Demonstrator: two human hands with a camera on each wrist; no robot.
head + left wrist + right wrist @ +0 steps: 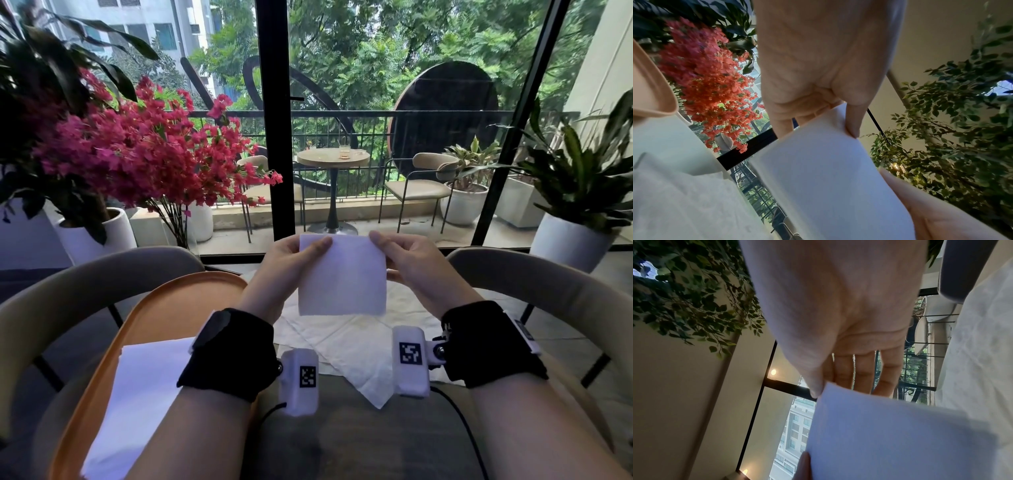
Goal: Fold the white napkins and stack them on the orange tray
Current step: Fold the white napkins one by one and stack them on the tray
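We find a folded white napkin [342,275] held upright in the air in front of the person, above the table, its lower edge hanging free. The left hand [291,263] pinches the napkin's upper left corner, thumb on the near face and fingers behind. The right hand [407,260] pinches the upper right corner in like manner; in the right wrist view the thumb lies on one face and the fingers [863,374] extend behind the sheet.

Below the held napkin we note unfolded white napkins [356,346] spread, creased, on the table surface [359,442]. The orange tray [164,308] lies to the left of these, and a folded napkin [144,394] rests flat in it, partly hidden by the left forearm. The held napkin is well apart from the tray.

Both wrists carry black straps with white camera units [411,359]. Magenta flowers [137,150] stand to the left, beyond the tray.
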